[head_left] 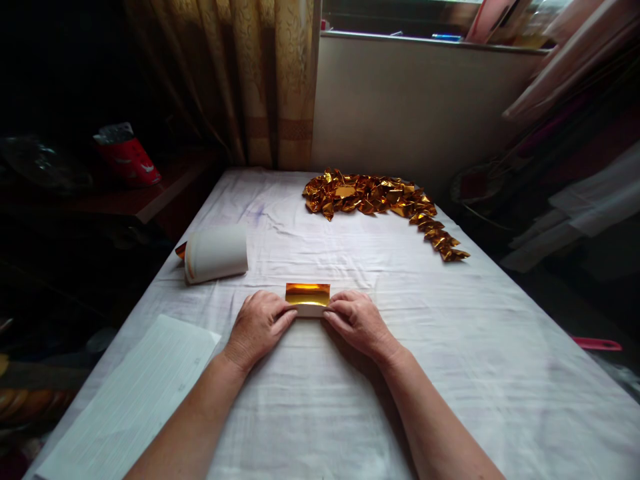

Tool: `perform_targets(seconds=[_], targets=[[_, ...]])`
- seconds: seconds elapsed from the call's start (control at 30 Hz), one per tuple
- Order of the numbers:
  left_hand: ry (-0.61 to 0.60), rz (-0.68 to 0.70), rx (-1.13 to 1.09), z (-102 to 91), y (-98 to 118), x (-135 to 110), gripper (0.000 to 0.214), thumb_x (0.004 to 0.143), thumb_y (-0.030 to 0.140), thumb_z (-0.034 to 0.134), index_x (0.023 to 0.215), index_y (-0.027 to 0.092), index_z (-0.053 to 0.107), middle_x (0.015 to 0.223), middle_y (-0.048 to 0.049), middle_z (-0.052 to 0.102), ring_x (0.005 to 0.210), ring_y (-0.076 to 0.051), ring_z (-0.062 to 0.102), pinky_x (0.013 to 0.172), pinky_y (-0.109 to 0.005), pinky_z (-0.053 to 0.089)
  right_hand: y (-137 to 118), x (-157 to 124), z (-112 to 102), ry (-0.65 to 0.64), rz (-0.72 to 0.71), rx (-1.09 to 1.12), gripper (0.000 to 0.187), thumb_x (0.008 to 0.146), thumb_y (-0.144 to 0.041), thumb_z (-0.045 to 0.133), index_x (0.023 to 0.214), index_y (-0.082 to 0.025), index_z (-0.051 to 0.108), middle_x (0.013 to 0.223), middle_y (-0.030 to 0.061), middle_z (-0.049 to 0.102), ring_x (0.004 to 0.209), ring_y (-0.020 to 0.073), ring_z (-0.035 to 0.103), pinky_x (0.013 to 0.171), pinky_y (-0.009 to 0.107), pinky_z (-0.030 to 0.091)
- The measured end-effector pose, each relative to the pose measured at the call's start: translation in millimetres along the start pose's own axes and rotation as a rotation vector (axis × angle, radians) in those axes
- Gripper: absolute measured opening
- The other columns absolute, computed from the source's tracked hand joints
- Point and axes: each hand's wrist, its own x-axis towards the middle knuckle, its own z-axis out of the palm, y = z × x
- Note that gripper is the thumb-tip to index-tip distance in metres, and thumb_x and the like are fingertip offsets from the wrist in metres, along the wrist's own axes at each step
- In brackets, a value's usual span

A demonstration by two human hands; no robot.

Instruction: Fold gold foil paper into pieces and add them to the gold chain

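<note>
A small sheet of gold foil paper [307,295] lies on the white cloth in front of me, its near edge folded over so the white back shows. My left hand [260,327] pinches the sheet's left end with curled fingers. My right hand [357,321] pinches the right end the same way. Both hands rest on the cloth.
A curved heap of folded gold foil pieces [380,200] lies at the far right of the table [500,373]. A curled stack of white-backed foil sheets [216,253] sits at the left. A lined white sheet [135,400] lies near left. A red container [127,157] stands on a side shelf.
</note>
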Motion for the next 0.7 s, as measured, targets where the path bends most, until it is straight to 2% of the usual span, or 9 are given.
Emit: perform_targets(seconds=[0.2,0.4,0.5,0.63,0.7], targets=[[0.045,-0.094,0.057,4.2,4,1,0.015,0.086,0.028,0.061,0.074,0.021,0.066,0.077,-0.0020,0.069,0.077,-0.019,0.059,0.075,-0.034,0.043,-6,2,5,0.064,0.127,-0.187,0.024,0.087,-0.031,0.063,0.065,-0.021,0.061,0.073,0.0007,0.064,0.074,0.0170,0.058,0.071,0.031,0.037],[0.053,-0.098,0.108,6.1,6,2,0.015,0.085,0.026,0.061,0.071,0.022,0.063,0.073,-0.0011,0.066,0.076,-0.020,0.059,0.072,-0.033,0.042,-10,1,13,0.123,0.136,-0.366,0.025,0.089,-0.034,0.061,0.067,-0.022,0.059,0.076,0.0030,0.063,0.076,0.0186,0.055,0.071,0.032,0.034],[0.054,-0.108,0.137,7.6,6,2,0.005,0.084,0.026,0.062,0.082,0.022,0.064,0.073,-0.0003,0.066,0.076,-0.020,0.059,0.073,-0.033,0.042,-12,1,16,0.135,0.134,-0.411,0.024,0.090,-0.033,0.061,0.069,-0.021,0.059,0.078,0.0038,0.063,0.077,0.0196,0.055,0.072,0.033,0.033],[0.075,-0.113,0.169,9.7,7,0,0.026,0.085,0.023,0.063,0.110,0.022,0.062,0.079,-0.0008,0.067,0.080,-0.021,0.060,0.076,-0.034,0.044,-13,1,18,0.144,0.136,-0.444,0.023,0.090,-0.032,0.059,0.070,-0.022,0.059,0.079,0.0046,0.062,0.078,0.0206,0.054,0.072,0.034,0.033],[0.087,-0.098,0.207,10.4,10,-1,0.026,0.086,0.023,0.062,0.112,0.022,0.063,0.090,-0.0039,0.068,0.087,-0.022,0.059,0.078,-0.036,0.044,-14,1,18,0.144,0.140,-0.447,0.023,0.090,-0.032,0.059,0.069,-0.022,0.058,0.079,0.0049,0.062,0.078,0.0209,0.054,0.072,0.034,0.033]])
